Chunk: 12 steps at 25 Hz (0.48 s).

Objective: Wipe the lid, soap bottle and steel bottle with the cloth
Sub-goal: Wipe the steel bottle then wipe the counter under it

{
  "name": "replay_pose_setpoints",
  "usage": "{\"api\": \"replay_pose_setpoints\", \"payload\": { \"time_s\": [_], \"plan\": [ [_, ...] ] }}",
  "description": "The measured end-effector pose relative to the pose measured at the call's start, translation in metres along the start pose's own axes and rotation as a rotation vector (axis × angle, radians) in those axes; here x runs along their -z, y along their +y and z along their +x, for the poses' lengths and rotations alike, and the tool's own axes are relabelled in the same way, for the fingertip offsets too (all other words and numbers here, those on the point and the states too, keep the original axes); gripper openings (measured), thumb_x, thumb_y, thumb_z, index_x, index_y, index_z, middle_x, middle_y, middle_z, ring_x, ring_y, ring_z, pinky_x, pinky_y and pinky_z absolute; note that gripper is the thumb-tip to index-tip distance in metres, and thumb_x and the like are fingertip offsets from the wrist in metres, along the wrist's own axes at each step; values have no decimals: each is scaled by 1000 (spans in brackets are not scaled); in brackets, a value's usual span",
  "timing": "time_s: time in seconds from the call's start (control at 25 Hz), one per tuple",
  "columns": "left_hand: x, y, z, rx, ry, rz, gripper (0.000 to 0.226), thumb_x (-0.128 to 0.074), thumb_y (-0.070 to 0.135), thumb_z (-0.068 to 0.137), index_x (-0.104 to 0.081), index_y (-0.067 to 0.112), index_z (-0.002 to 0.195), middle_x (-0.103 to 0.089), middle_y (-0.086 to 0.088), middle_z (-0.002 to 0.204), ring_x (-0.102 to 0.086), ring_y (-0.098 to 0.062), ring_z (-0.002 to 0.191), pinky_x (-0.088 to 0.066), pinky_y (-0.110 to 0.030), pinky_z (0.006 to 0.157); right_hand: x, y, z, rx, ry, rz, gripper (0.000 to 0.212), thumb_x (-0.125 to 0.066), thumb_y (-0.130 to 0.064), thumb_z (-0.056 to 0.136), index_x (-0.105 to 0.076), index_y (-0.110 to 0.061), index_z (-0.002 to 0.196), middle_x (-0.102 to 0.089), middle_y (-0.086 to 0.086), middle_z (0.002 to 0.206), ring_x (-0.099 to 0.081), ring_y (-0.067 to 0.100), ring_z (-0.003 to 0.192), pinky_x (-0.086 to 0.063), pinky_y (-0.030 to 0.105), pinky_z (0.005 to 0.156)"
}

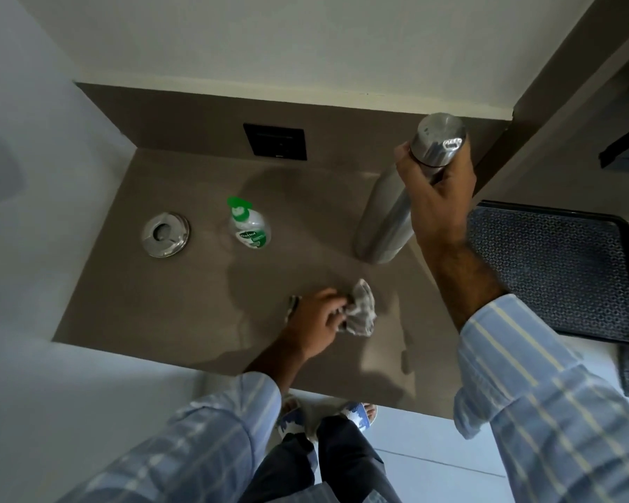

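Head view: right hand (437, 197) clenched round neck of steel bottle (385, 219), standing near the surface's right edge, long axis upright, while left hand (315, 321) grips cloth (362, 314) near front edge, just front-left of bottle base, the nearer wiper.

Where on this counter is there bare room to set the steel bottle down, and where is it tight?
Bare patches: the front-left counter, between the lid and the left hand; also the back strip between the soap bottle and the wall switch plate. It is crowded on the right, where the right hand grips the steel bottle above the cloth.
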<state>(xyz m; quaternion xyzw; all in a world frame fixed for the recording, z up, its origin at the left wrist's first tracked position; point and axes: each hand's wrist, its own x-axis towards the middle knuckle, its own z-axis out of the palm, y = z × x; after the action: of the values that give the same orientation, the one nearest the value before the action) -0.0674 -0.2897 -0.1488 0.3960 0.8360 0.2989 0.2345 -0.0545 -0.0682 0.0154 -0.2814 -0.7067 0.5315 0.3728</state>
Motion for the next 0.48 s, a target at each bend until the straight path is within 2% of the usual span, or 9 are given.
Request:
{"api": "replay_pose_setpoints", "payload": {
  "time_s": [0.08,0.16,0.32,0.4,0.48],
  "plan": [
    [-7,4,-9,-43,-71,-14,30,-67,13,91,-72,8,119,-68,-11,119,-66,-27,106,-45,-25,94,2,-2,-6,7,-39,6,41,-76,-23,92,-59,2,120,-71,10,101,-69,25,93,-59,45,87],
    [-9,4,-13,-39,-121,-17,31,-65,13,92,-71,9,122,-66,-9,122,-64,-26,110,-44,-24,96,2,-6,-14,3,-82,-4,37,-76,-19,92,-60,3,118,-72,16,105,-69,30,97,-59,43,89],
    [-5,7,-14,26,-176,-15,37,-66,15,94,-67,9,131,-61,-11,137,-57,-26,127,-40,-29,109,2,-15,-22,48,-97,-33,29,-76,-15,92,-64,2,113,-73,17,102,-69,13,88,-55,23,80],
    [-1,8,-13,43,-206,-3,39,-66,16,94,-66,9,132,-59,-13,140,-53,-26,134,-36,-29,113,2,-15,-20,16,-122,-46,25,-76,-19,93,-65,-8,112,-73,5,99,-65,1,86,-53,18,77],
    [7,11,-12,37,-209,-4,37,-68,18,93,-68,8,129,-64,-13,133,-58,-28,128,-41,-31,109,3,-16,-22,-40,-182,-82,26,-75,-27,93,-62,-21,115,-69,-8,100,-63,-8,86,-51,13,76]
  ]
}}
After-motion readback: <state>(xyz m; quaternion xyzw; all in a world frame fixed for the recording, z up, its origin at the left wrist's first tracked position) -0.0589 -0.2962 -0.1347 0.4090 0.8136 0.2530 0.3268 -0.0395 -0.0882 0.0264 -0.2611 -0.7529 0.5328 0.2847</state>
